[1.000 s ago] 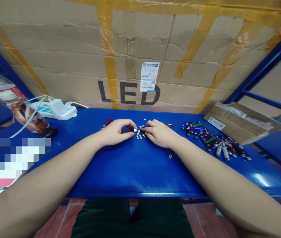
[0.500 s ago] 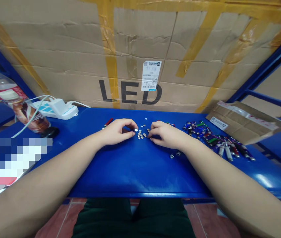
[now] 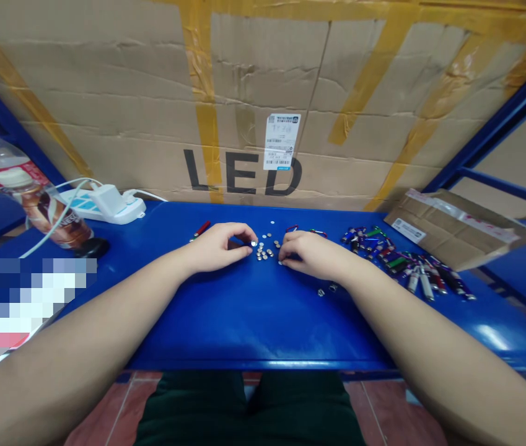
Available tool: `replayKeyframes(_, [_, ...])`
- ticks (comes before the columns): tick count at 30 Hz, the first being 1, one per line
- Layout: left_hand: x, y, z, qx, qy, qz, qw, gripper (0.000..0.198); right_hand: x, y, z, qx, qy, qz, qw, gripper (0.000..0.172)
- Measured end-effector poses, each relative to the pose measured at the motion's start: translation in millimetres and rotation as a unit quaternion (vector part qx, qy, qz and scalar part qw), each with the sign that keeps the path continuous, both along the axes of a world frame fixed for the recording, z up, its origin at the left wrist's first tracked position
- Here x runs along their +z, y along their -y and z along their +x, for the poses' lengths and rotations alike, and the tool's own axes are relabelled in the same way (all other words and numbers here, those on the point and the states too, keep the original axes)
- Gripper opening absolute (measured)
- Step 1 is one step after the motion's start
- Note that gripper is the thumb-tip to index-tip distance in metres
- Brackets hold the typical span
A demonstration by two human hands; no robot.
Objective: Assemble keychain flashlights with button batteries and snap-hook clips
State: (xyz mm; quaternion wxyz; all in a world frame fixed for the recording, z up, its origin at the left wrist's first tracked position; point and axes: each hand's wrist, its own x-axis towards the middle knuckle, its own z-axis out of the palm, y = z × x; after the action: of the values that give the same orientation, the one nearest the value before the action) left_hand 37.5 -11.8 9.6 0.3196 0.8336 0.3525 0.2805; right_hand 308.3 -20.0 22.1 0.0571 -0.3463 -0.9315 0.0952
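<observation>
Between my two hands, several small silver button cells (image 3: 261, 254) lie in a loose cluster on the blue tabletop (image 3: 244, 322). My left hand (image 3: 228, 246) is at the cluster's left, thumb and fingertips closed on a button cell (image 3: 254, 243). On the other side, my right hand (image 3: 304, 253) has its fingers curled down to the surface, with a button cell (image 3: 280, 263) at the fingertips, partly hidden. Behind my left hand rests a slim red metal tube (image 3: 203, 228). A carabiner clip (image 3: 292, 228) shows just past my right hand.
Many small coloured metal penlights (image 3: 397, 260) are heaped at the right, before a cardboard box (image 3: 462, 226). Small metal pieces (image 3: 321, 292) lie near my right wrist. At left are a power strip (image 3: 123, 210) and a drink bottle (image 3: 53, 214). A large carton (image 3: 142, 111) stands behind.
My right hand has shifted slightly down, and a button cell now shows under its fingertips. More of the carabiner behind it is visible. My left hand stays in place.
</observation>
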Motion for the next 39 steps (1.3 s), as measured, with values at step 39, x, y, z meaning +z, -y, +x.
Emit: replayKeyframes(39, [-2.6, -0.9, 0.7, -0.013, -0.005, -0.002, 1.0, 0.02, 23.7, 70.5, -23.3, 0.006, 0.052, -0.066, 0.996, 0.019])
